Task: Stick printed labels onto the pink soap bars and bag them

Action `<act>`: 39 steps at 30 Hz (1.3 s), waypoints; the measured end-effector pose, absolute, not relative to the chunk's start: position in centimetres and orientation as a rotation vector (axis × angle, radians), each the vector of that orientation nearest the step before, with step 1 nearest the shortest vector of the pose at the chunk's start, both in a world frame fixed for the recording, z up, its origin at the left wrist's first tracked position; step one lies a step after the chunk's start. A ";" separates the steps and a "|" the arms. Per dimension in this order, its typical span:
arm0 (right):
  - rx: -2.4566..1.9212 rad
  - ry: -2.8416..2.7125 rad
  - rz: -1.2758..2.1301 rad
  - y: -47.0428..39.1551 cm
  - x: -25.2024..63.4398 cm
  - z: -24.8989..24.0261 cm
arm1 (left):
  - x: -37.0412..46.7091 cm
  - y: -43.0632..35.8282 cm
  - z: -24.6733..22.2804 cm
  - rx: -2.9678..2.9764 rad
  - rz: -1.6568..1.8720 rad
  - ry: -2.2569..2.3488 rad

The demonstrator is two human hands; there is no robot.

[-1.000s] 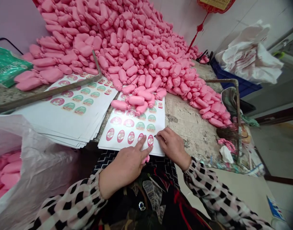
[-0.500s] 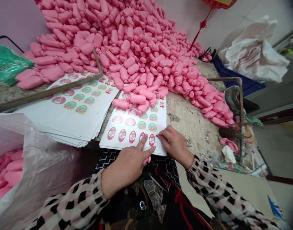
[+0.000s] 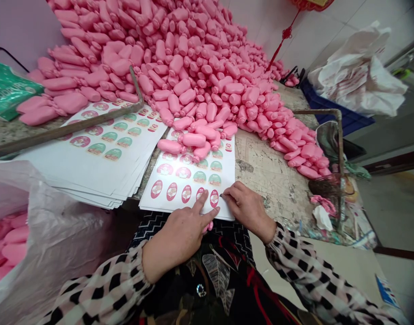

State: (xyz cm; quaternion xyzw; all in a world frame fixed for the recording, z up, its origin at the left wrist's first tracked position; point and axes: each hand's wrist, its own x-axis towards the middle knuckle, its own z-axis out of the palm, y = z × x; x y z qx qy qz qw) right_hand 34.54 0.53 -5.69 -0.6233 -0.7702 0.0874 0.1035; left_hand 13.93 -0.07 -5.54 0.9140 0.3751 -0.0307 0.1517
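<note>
A sheet of stickers (image 3: 189, 208) lies on top of a few others at the table's front edge. My left hand (image 3: 179, 237) rests on its lower edge, forefinger and thumb stretched out on either side of a pink oval sticker (image 3: 214, 198). Below that thumb pokes out the end of a pink plastic bottle (image 3: 208, 226); the hand's other fingers are curled out of sight around it. My right hand (image 3: 249, 206) is pinched at the sheet's right edge. Between its fingertips a small dark pointed tool (image 3: 221, 195) touches or nearly touches the oval sticker's right side.
A large heap of pink bottles (image 3: 193, 58) covers the back of the table, some on the sheet. More sticker sheets (image 3: 88, 176) are stacked left, under a metal bar (image 3: 74, 128). A plastic bag (image 3: 61, 243) with bottles stands front left. Another metal frame (image 3: 340, 153) rises right.
The right hand has shifted slightly downward, its dark tip staying beside the oval sticker. My left hand holds its place; the view has moved a little.
</note>
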 end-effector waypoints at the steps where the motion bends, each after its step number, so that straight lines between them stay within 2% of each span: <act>1: -1.842 -2.254 0.271 0.4 34.6 -5.8 | 13.9 -0.1 -5.6 2.626 -0.084 1.075; 11: -1.900 -1.842 0.407 -0.5 33.1 -7.4 | 14.0 -0.3 -5.9 2.642 -0.085 1.098; 22: -1.985 -1.772 0.422 0.0 32.5 -7.1 | 14.6 -0.2 -5.7 2.614 -0.102 1.157; 29: -1.884 -1.837 0.273 -0.8 31.8 -6.2 | 14.8 -0.2 -6.0 2.571 -0.072 1.161; 36: -1.720 -1.411 0.475 -0.3 32.4 -6.7 | 14.4 -0.4 -6.1 2.571 -0.044 1.129; 39: -1.680 -1.205 0.655 0.6 33.2 -6.5 | 13.7 -0.3 -5.5 2.407 0.147 1.069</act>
